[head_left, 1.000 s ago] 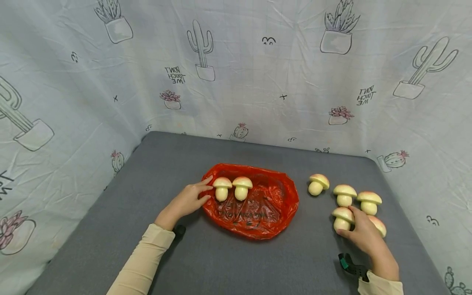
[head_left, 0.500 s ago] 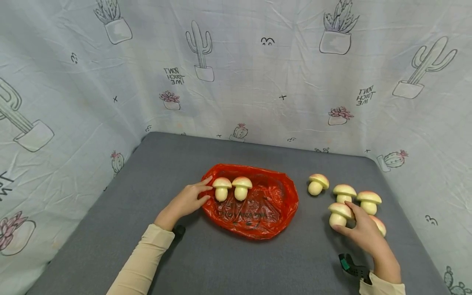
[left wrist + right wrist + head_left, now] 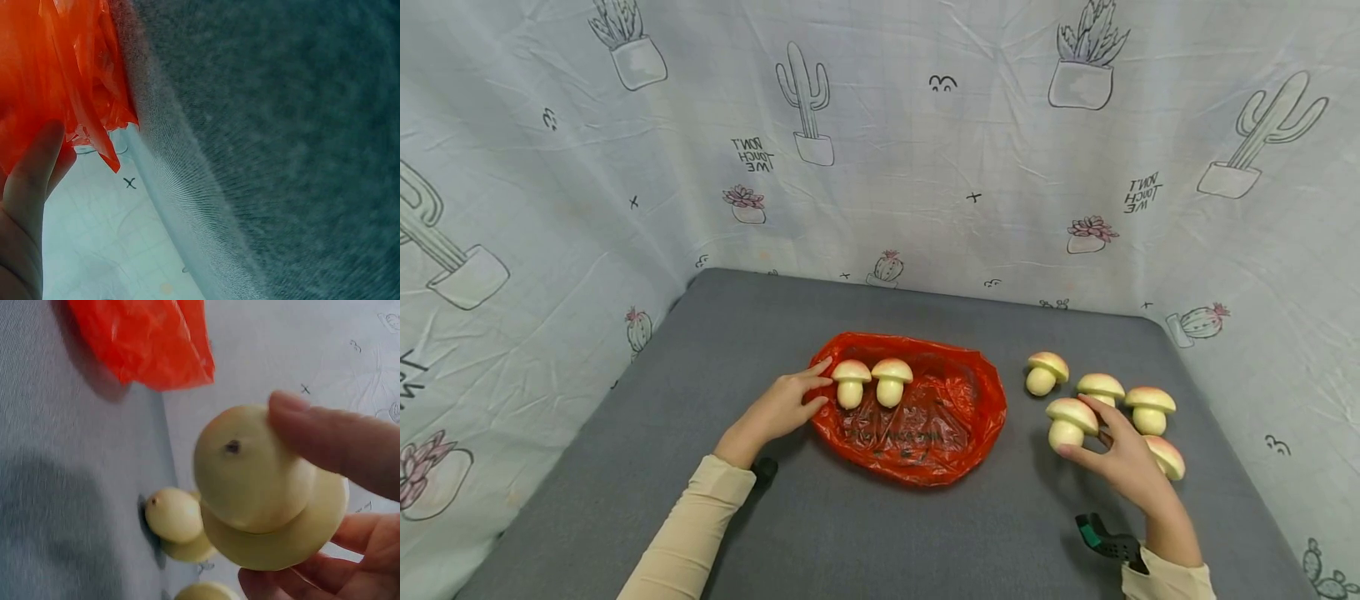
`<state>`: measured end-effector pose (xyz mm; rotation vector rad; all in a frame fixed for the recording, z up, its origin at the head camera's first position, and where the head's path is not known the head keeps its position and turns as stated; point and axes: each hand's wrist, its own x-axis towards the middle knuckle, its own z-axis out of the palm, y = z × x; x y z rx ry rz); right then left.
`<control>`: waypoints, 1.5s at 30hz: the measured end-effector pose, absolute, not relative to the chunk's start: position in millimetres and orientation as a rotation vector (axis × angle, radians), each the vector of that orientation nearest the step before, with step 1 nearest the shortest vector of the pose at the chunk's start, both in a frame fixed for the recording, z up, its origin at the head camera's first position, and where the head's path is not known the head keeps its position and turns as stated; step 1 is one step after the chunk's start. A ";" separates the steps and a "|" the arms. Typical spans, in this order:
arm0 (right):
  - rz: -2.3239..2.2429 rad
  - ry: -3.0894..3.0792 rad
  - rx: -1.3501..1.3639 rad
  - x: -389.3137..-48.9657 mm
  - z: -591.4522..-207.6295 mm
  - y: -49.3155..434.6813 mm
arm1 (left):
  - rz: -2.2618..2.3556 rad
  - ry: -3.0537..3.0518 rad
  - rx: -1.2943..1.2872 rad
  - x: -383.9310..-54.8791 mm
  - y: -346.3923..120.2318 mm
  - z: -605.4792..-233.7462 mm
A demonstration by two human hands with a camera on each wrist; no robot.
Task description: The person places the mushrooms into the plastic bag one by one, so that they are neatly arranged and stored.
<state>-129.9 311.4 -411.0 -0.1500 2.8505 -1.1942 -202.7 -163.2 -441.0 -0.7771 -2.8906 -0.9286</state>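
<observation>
My right hand (image 3: 1123, 458) pinches a toy mushroom (image 3: 1067, 423) with a pale stem and a pinkish-yellow cap, thumb low on the stem and fingers at the cap. In the right wrist view that mushroom (image 3: 250, 481) is off the table, its stem end facing the camera. On the left, my left hand (image 3: 782, 404) touches the left side of a red plastic bag (image 3: 917, 477), fingers spread and nearly straight. The left wrist view has my thumb (image 3: 37, 169) against the red plastic. Inside the opened bag lie two mushrooms, a left one (image 3: 850, 385) and a right one (image 3: 892, 383).
Several more mushrooms lie on the grey table at the right: a lone one (image 3: 1045, 373), one (image 3: 1101, 387) behind my right hand, one (image 3: 1150, 408) beside it and one (image 3: 1165, 457) partly covered by the hand. A cactus-print cloth (image 3: 910, 150) surrounds the table (image 3: 910, 542).
My right hand has lifted one mushroom from the right-hand group and carried it left and toward the back. My left hand stays at the bag.
</observation>
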 end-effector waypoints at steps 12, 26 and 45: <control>-1.328 2.976 -0.258 -137.9 -407.2 289.7 | -0.890 -2.911 -0.791 -202.4 -162.7 -438.5; -1.335 2.935 -0.441 -155.2 -409.3 252.9 | -0.878 -2.902 -0.782 -201.1 -163.1 -441.5; -1.212 2.820 -0.559 -191.9 -416.0 185.5 | -0.894 -2.914 -0.773 -202.0 -160.7 -441.7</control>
